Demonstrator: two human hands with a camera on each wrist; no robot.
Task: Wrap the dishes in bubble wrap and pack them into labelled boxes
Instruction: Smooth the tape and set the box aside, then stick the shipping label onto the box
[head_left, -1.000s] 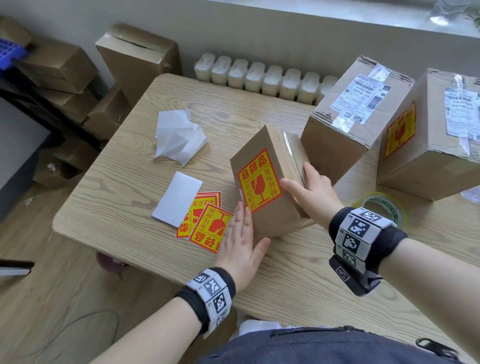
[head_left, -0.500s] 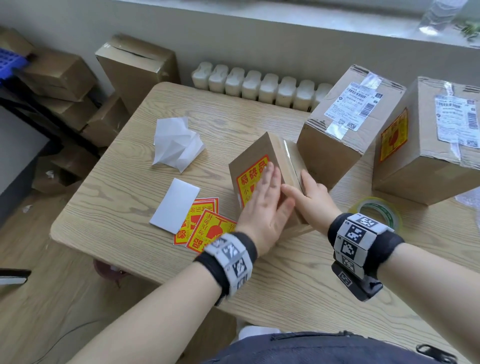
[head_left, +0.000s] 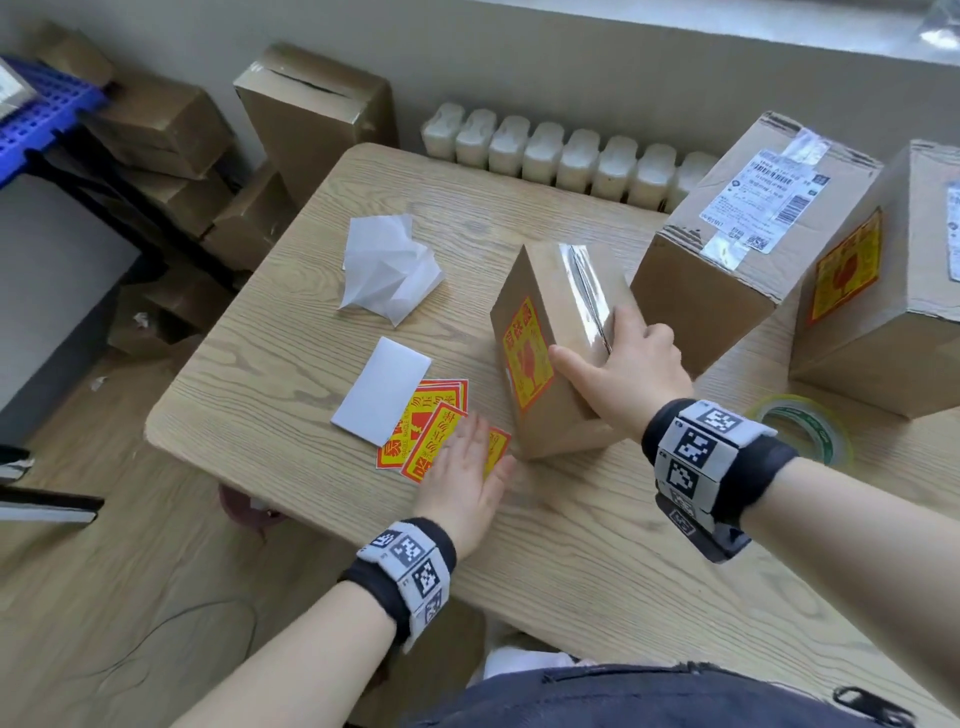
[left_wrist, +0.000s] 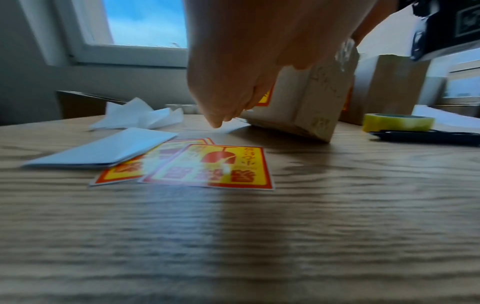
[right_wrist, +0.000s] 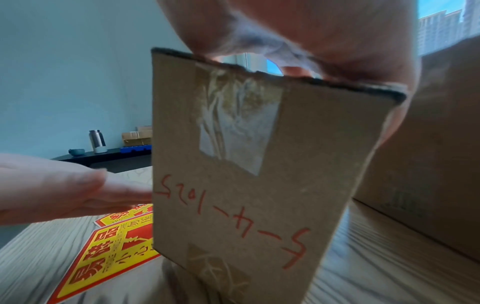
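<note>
A small taped cardboard box (head_left: 545, 312) stands tilted on the wooden table (head_left: 571, 545). A yellow-and-red fragile sticker (head_left: 527, 358) is on its left side, and red handwriting shows on its near end (right_wrist: 259, 205). My right hand (head_left: 623, 374) grips the box's top near end, thumb on the sticker side and fingers curled over the taped top. My left hand (head_left: 462, 467) is flat with straight fingers, low over loose fragile stickers (head_left: 421, 431) left of the box. Whether it touches them I cannot tell. No dishes or bubble wrap show.
A white backing sheet (head_left: 382, 397) and crumpled white paper (head_left: 389, 270) lie to the left. Two bigger labelled boxes (head_left: 727, 249) (head_left: 883, 312) stand close behind and to the right of the small box. A tape roll (head_left: 800, 426) lies by my right wrist. More boxes are stacked on the floor at left.
My left hand has left the sticker on the box's side and come down and back over the loose stickers. My right hand still holds the box.
</note>
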